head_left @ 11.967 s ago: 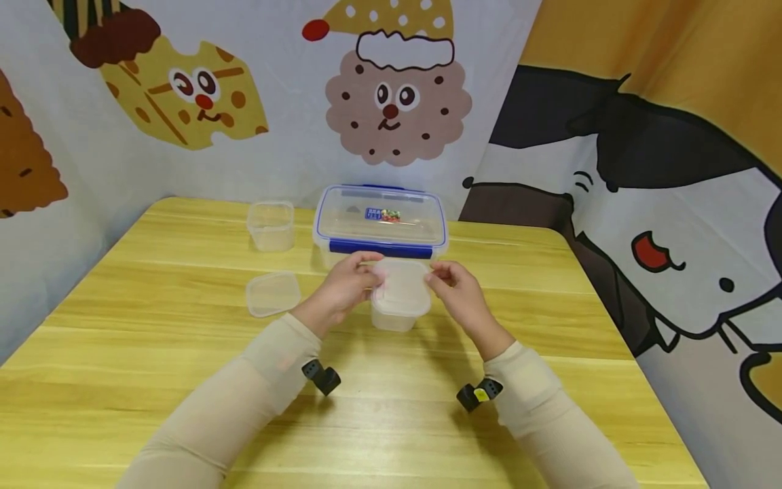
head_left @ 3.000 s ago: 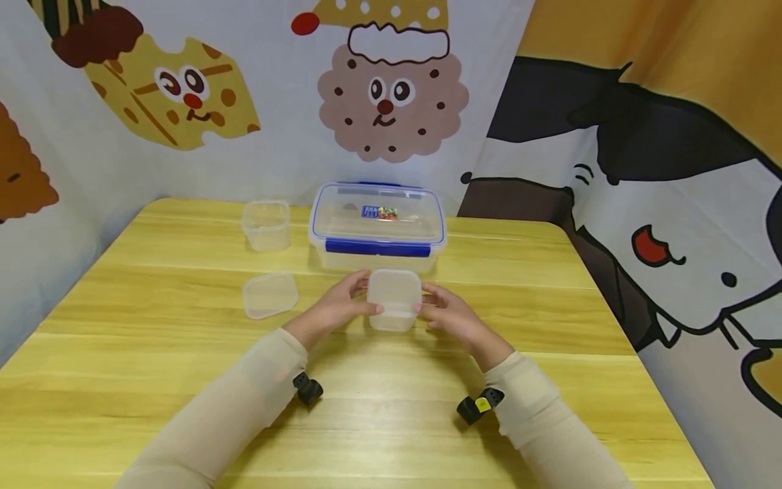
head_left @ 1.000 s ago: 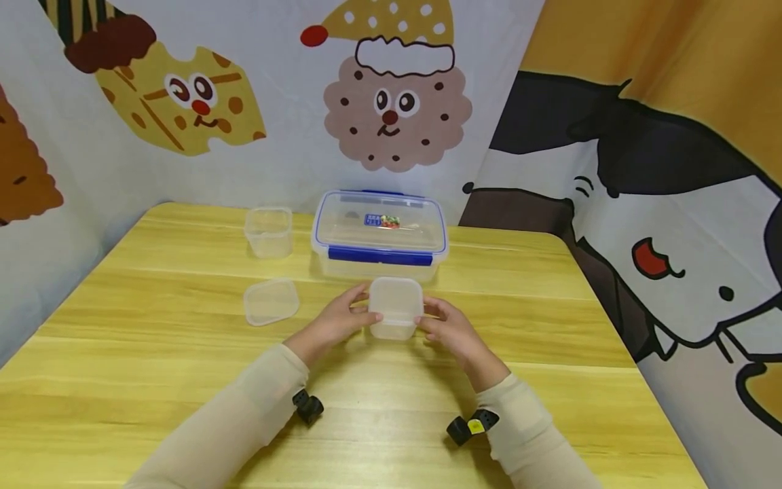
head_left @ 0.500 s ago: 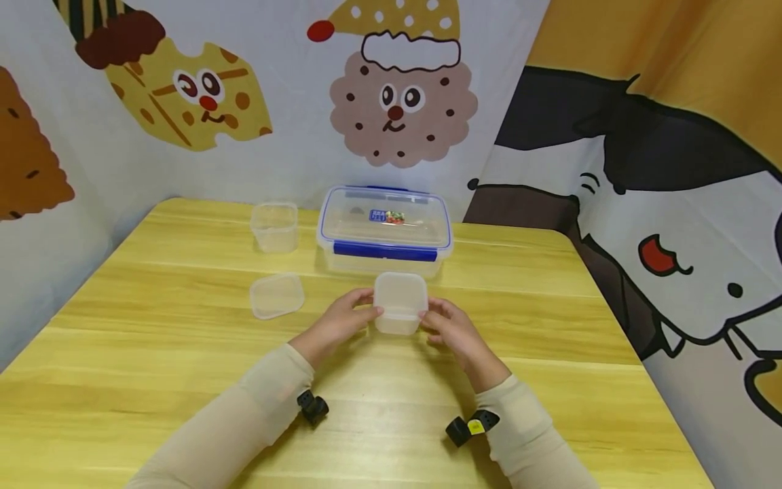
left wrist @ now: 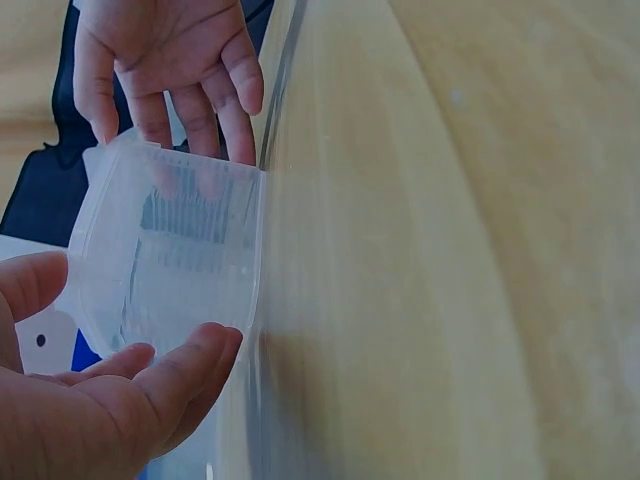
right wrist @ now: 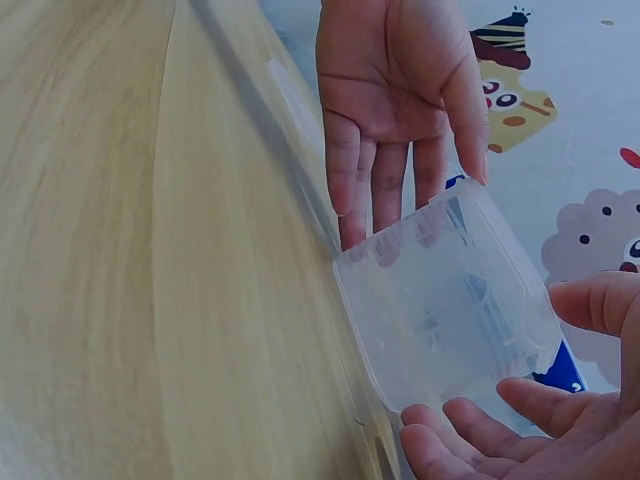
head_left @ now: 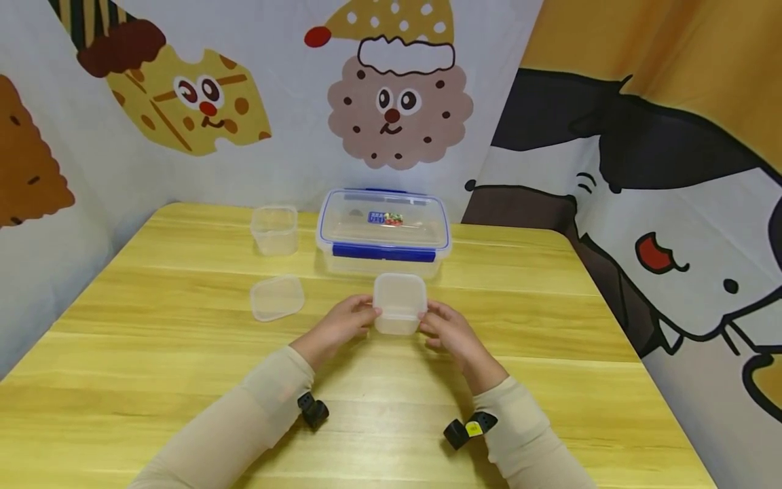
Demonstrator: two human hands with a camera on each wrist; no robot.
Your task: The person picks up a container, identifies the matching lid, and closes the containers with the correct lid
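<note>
1. Head view: a small tub [head_left: 399, 305], apparently lidded, was held between the left hand [head_left: 339, 324] and the right hand [head_left: 453, 333], just in front of a big box [head_left: 385, 224]. Whether its base touched the surface [head_left: 373, 435] could not be told.
2. Thumbs [right wrist: 467, 120] were set at the front corners, and the other fingers [right wrist: 390, 178] were laid along the sides, fairly straight and slightly spread. No tight pinch was shown in either hand.
3. Support was given from both sides, probably so that the tub would be steadied while its top was left uncovered.
4. Farther left, a second tub [head_left: 275, 234] was placed upright near the back; a loose lid [head_left: 277, 299] was laid flat in front of it, perhaps as its match.
5. The box's blue clip [head_left: 383, 252] was turned frontward, presumably for easy reach.
</note>
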